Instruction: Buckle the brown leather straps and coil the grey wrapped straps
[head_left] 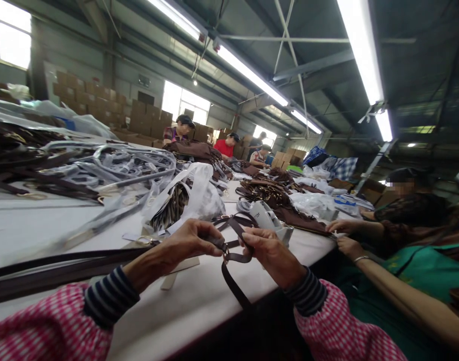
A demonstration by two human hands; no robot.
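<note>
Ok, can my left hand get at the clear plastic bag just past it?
Probably yes: nothing obvious blocks the way from your left hand to the plastic bag, though those fingers look occupied pinching the dark strap.

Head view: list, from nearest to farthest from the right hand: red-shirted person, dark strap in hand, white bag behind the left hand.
1. Dark strap: held in the right hand.
2. White bag: leftward, beyond the left hand.
3. Red-shirted person: across the table.
</note>
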